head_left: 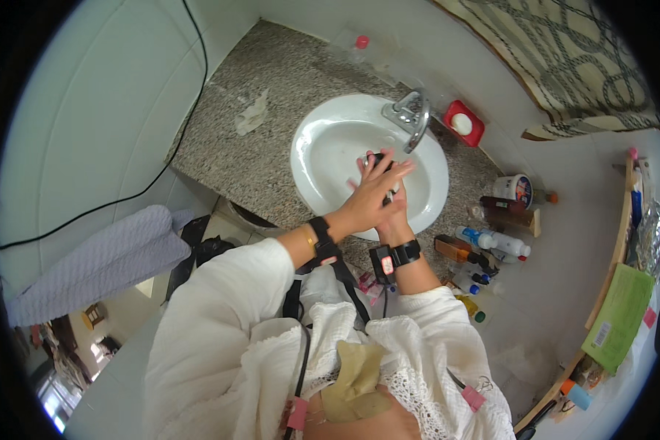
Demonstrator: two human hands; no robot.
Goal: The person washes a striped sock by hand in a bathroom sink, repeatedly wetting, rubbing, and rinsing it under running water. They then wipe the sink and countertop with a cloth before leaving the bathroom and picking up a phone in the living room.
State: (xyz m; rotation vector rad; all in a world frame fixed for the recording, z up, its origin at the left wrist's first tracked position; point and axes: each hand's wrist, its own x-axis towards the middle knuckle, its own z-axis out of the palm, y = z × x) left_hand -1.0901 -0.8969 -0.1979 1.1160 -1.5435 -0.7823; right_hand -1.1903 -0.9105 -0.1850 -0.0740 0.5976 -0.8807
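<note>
Over the white oval sink point(330, 148), my left hand point(366, 203) and my right hand point(391, 212) come together, crossing each other with fingers spread. A small black object point(378, 159) shows among the fingers near the tips, and a dark and pale bit shows lower down between the palms; I cannot tell whether these are one item or which hand carries them. The chrome faucet point(418, 124) arches just above and to the right of the fingertips. Each wrist wears a black strap with a small device.
A red soap dish point(476, 131) holding white soap point(461, 124) sits right of the faucet. Several bottles point(476, 237) and a white tub point(512, 190) line the counter's right side. A crumpled tissue point(252, 114) lies on the granite counter point(258, 66). A black cable point(162, 175) hangs left.
</note>
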